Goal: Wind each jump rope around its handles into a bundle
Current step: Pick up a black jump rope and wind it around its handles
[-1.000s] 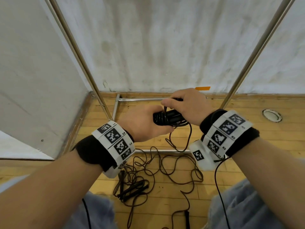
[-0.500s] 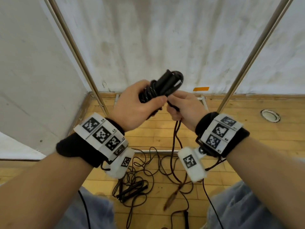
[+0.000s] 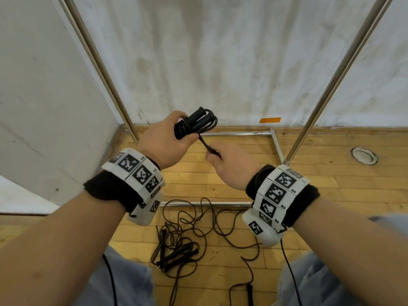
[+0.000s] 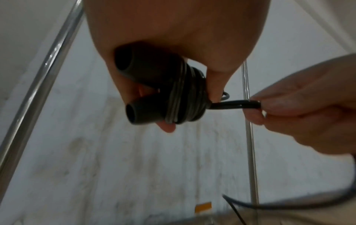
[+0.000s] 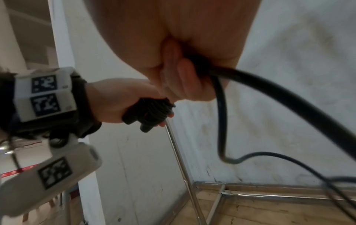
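Note:
My left hand [image 3: 163, 142] grips a black jump rope bundle [image 3: 192, 124], two handles side by side with cord wound tight around them. It is raised in front of the wall. In the left wrist view the bundle [image 4: 169, 97] shows both handle ends and several turns of cord. A short doubled stretch of cord [image 4: 235, 105] runs taut from the bundle to my right hand [image 3: 229, 166], which pinches it just below and right. More black cord [image 5: 250, 82] trails from that hand. A second rope [image 3: 176, 255], brown cord and black handles, lies tangled on the floor.
Two slanted metal poles [image 3: 99, 69] [image 3: 337, 71] and low floor bars [image 3: 234, 134] frame the space ahead. White walls stand at the back and left. A round floor fitting [image 3: 363, 156] sits at right. A loose black handle [image 3: 249, 292] lies between my knees.
My left hand lifted the bundle from chest height up toward the wall. My right hand came off the bundle and drew the cord end down to the right, now short and taut.

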